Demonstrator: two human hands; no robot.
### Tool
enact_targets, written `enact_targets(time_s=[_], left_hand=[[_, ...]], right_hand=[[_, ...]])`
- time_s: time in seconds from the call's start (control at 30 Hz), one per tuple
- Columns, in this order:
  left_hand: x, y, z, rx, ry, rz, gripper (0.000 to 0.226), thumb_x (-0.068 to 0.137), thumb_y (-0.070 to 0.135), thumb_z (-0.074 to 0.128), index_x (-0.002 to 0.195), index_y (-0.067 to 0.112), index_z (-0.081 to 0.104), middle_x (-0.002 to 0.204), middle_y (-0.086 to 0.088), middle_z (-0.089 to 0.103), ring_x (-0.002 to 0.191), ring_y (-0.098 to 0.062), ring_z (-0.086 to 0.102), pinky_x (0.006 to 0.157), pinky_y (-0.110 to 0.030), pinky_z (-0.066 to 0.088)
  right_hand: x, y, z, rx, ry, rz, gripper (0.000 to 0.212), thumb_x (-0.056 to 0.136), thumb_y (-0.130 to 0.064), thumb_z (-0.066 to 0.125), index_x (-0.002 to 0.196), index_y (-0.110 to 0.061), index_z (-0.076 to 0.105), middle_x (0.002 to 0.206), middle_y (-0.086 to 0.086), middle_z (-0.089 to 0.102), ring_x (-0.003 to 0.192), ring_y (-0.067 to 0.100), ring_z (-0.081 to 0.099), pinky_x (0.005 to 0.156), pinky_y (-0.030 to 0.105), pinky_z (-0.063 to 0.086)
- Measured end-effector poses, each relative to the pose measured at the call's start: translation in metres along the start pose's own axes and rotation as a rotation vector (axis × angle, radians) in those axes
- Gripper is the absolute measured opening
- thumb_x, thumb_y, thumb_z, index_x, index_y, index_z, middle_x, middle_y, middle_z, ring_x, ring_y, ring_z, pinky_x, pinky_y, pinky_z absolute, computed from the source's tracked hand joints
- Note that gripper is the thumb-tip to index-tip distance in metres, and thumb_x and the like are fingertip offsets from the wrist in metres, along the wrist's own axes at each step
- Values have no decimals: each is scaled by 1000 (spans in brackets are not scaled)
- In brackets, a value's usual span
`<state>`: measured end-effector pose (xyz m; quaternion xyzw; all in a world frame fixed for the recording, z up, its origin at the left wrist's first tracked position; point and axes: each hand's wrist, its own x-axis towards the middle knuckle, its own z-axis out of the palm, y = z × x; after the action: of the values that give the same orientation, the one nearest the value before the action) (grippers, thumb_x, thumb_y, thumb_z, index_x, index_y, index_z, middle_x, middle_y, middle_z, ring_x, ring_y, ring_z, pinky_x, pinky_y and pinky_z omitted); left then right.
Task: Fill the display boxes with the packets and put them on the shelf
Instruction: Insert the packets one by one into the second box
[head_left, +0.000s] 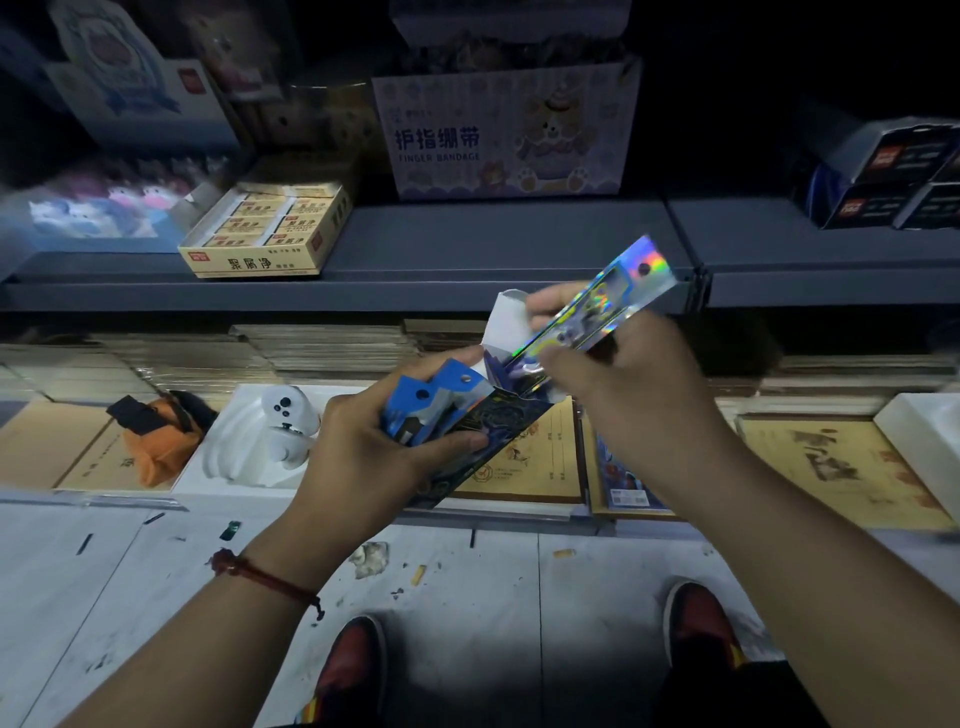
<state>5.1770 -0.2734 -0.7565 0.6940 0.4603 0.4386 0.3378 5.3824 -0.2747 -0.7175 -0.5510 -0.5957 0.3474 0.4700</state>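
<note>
Below the shelf (467, 244), we load the display box (498, 421).
Our left hand (363, 441) wraps its grip round the box, mouth tilted far-right; beside it our right hand (623, 379) pinches the foil packet (618, 291), long axis slanting up far-right, low end at the mouth.

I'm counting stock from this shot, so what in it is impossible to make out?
Head view:
- Packet count inside the display box: the left hand gripping it covers them.
- Print on the holographic packet pinched by the right hand: glare, blur.
- Frame edge cuts the black boxes, shelf right.
- Dark, blurred: top-left shelf goods.
</note>
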Motion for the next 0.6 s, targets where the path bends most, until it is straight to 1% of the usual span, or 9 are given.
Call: enact_targets(time_s=[0.07,0.13,0.17,0.23,0.3,0.4,0.47,0.53,0.6], left_hand=[[0,-2,0,0,3,-3,63,70,9,89,118,42,66,100,25,74,97,5,70,79,-9,53],[0,-4,-1,15,-1,0,62,71,10,89,119,42,66,100,25,74,97,5,70,79,-10,53],[0,-4,-2,18,-3,1,63,71,10,88,120,42,66,101,25,74,97,4,70,79,-11,54],[0,-4,-4,15,1,6,62,72,10,88,120,43,66,101,24,74,98,3,70,79,-13,55],[1,-5,-6,19,7,8,62,72,10,88,120,43,66,102,24,74,98,3,70,77,-14,56],[1,-5,-5,60,5,54,63,72,12,88,119,48,66,100,28,73,95,5,70,75,-12,56],[0,-2,-4,125,4,126,63,72,16,88,120,51,66,102,29,72,94,5,70,78,-11,54],[-1,0,-1,159,-8,174,64,72,18,88,123,49,63,104,27,72,93,3,71,80,-10,52],[-2,0,0,161,-23,189,64,72,18,88,123,50,63,105,25,72,93,1,71,82,-11,53]], right_hand=[[-2,2,6,-114,-46,3,26,88,-9,69,109,-26,72,111,0,71,91,8,66,73,16,50],[-3,0,7,-58,-24,42,21,87,-18,75,106,-24,72,97,2,73,80,12,67,65,24,51],[-3,-3,5,-8,25,59,15,88,-22,75,103,-22,72,85,-2,74,70,10,66,61,28,50],[-2,-7,-3,54,139,70,5,93,-22,69,95,-18,70,65,-8,69,53,3,60,55,24,46],[-2,-9,-8,50,184,50,7,95,-15,66,90,-10,66,59,-7,67,46,2,59,49,20,45],[-5,-9,-5,-143,80,42,9,90,-16,72,84,-11,69,58,-1,67,43,2,57,43,15,40],[-7,-5,2,-251,32,44,11,87,-20,76,80,-14,70,58,-2,64,45,7,56,44,22,43],[-8,-2,7,-323,0,48,11,86,-22,75,82,-13,71,62,0,65,54,19,60,49,38,51],[-8,-3,5,-323,-58,82,9,89,-21,72,84,-13,72,61,-1,67,51,20,62,47,36,51]])
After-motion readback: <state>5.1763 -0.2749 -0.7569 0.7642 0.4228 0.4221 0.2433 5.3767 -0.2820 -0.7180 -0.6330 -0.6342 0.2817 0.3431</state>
